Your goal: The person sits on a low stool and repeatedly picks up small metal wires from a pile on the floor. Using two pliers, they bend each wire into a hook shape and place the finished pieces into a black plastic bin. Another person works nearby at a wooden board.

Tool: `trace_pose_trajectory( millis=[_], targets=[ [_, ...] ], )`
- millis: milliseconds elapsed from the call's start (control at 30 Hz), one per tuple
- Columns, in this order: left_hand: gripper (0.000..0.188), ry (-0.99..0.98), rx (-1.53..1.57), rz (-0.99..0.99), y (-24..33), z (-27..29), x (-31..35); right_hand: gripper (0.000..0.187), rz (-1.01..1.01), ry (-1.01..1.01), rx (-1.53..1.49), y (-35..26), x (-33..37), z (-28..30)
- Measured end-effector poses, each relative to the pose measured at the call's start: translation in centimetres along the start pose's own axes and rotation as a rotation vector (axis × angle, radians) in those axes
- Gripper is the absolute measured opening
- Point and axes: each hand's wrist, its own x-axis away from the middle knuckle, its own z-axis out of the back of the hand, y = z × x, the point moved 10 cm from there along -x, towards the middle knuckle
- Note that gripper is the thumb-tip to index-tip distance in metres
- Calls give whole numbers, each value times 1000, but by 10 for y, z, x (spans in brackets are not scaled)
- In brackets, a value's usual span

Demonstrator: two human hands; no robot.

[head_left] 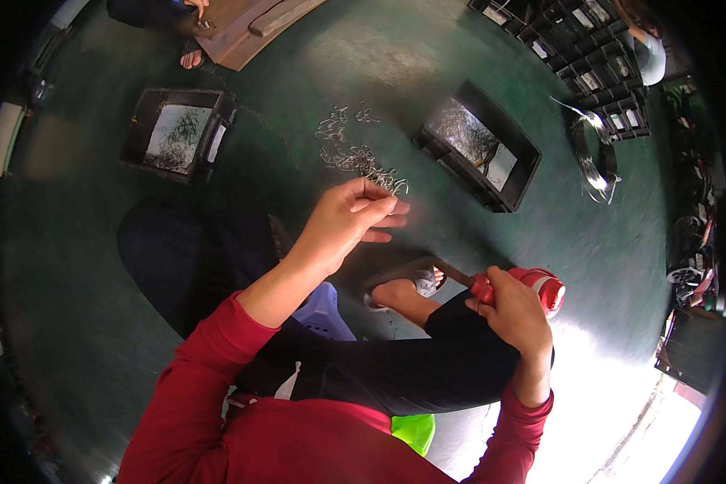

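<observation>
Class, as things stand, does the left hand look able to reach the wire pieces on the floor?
Probably yes: the left hand appears at the near edge of the wire pieces and nothing visible blocks the way, though the hand's height is hard to judge.

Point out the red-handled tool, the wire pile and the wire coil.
Red-handled tool (480, 288): head view, front of the handle.
Wire pile (368, 164): head view, densest part.
Wire coil (593, 174): head view, ring's lower left.
</observation>
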Motion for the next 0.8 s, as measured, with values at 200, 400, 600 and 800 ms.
trace_pose_trajectory(
  millis=[200, 400, 600, 800],
  targets=[
    [18, -33, 50, 159, -12, -16, -7, 36, 42, 20, -23, 12, 3, -17],
    [15, -42, 101, 235, -28, -21, -21, 33, 42, 70, 101, 20, 0, -24],
    [10, 91, -909, -156, -96, 11, -103, 32, 8, 90, 223, 23, 0, -22],
    [7, -1, -1342, -292, -239, 31, -161, 29, -89, 147, 114, 34, 17, -5]
  ],
)
